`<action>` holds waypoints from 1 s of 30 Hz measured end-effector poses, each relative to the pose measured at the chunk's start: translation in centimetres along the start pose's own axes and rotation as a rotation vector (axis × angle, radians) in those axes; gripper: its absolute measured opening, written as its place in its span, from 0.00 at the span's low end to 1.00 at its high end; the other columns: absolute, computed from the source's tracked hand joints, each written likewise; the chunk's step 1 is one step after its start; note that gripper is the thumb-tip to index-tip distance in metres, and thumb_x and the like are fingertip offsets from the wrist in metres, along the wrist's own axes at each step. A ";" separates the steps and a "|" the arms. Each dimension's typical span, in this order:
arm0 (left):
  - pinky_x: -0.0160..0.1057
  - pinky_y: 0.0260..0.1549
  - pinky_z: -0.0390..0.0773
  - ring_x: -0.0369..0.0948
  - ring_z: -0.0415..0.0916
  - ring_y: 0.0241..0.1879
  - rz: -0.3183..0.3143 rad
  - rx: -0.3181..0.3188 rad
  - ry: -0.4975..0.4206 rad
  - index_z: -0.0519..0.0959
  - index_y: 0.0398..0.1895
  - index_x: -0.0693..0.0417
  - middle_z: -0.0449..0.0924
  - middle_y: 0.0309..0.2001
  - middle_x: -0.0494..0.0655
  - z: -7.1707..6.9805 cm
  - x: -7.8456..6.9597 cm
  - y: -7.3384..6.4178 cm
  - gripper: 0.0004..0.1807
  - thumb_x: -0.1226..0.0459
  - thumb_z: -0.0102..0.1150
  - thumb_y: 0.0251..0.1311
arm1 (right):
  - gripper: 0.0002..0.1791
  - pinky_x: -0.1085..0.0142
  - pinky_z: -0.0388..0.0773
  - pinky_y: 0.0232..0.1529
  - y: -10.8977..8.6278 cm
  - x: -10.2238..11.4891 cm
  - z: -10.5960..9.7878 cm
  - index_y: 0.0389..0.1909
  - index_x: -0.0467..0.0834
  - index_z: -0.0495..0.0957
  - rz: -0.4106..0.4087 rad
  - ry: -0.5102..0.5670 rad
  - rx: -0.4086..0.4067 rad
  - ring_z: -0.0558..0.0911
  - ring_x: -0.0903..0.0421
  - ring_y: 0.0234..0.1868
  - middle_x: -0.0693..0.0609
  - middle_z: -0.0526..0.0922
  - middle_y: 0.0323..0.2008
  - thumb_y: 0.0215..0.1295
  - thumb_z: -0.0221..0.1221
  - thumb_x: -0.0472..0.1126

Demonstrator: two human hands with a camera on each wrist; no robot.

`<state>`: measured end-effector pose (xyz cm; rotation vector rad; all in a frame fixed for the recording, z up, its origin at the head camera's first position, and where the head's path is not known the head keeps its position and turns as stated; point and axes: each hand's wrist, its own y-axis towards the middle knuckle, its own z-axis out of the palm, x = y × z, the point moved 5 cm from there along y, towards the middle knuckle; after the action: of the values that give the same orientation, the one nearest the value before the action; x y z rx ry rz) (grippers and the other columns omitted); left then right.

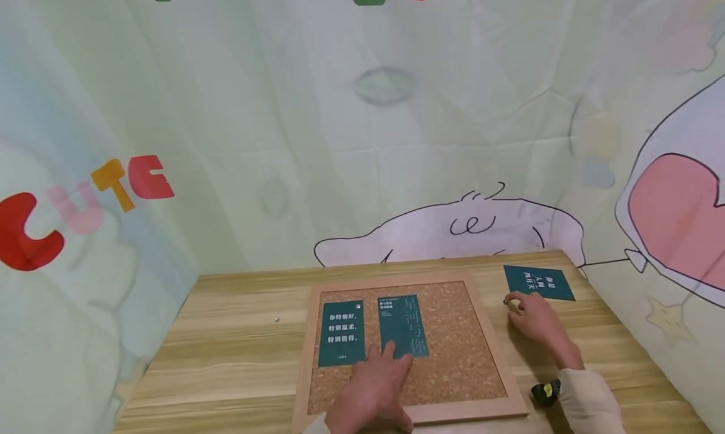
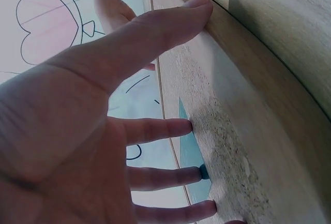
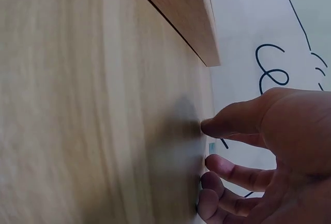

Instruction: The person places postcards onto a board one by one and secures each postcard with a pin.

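Observation:
My left hand (image 1: pixel 376 383) lies over the lower front of the cork board (image 1: pixel 453 339). Its fingers reach straight onto the bottom of a green card (image 1: pixel 399 321) with faint large characters, as the left wrist view (image 2: pixel 103 131) also shows. Left of that sits another green card (image 1: pixel 342 330) with white text, a small pin (image 1: pixel 358 306) at its upper right corner. Beyond the board's right side, my right hand (image 1: pixel 538 321) pinches a tiny shiny pushpin (image 1: pixel 506 301) between thumb and index finger, low over the table. Its other fingers are curled in the right wrist view.
A third green card (image 1: pixel 540 283) lies sideways on the wooden table (image 1: pixel 238 358), just beyond the right hand. Left of the board, a small silvery pin (image 1: pixel 277 320) rests on the table. A printed curtain (image 1: pixel 283 138) hangs behind. The board's wooden frame (image 1: pixel 470 411) rises above the tabletop.

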<state>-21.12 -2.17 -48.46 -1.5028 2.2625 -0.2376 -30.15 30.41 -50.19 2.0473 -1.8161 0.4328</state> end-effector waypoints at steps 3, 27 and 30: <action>0.70 0.48 0.77 0.64 0.68 0.66 0.000 -0.003 -0.001 0.76 0.64 0.38 0.72 0.66 0.53 0.0 0.0 0.0 0.52 0.42 0.89 0.27 | 0.14 0.45 0.78 0.39 -0.1 -0.1 0.3 0.51 0.34 0.81 -0.019 -0.004 -0.024 0.78 0.39 0.42 0.35 0.80 0.39 0.66 0.63 0.33; 0.73 0.48 0.75 0.66 0.66 0.67 -0.001 -0.010 -0.019 0.76 0.64 0.39 0.71 0.67 0.54 0.0 0.0 -0.1 0.53 0.43 0.90 0.27 | 0.04 0.53 0.75 0.33 0.7 0.6 0.9 0.35 0.35 0.84 0.069 -0.018 -0.096 0.76 0.48 0.31 0.44 0.81 0.30 0.69 0.64 0.33; 0.73 0.48 0.75 0.66 0.65 0.68 0.000 -0.012 -0.020 0.76 0.65 0.39 0.71 0.67 0.54 0.0 0.0 -0.1 0.53 0.43 0.90 0.27 | 0.04 0.55 0.75 0.33 0.7 0.5 0.9 0.35 0.36 0.84 0.085 -0.010 -0.085 0.76 0.48 0.31 0.44 0.82 0.30 0.68 0.64 0.33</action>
<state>-21.01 -2.26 -48.39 -1.5042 2.2524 -0.2089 -30.79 29.50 -50.67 1.9247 -1.8994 0.3626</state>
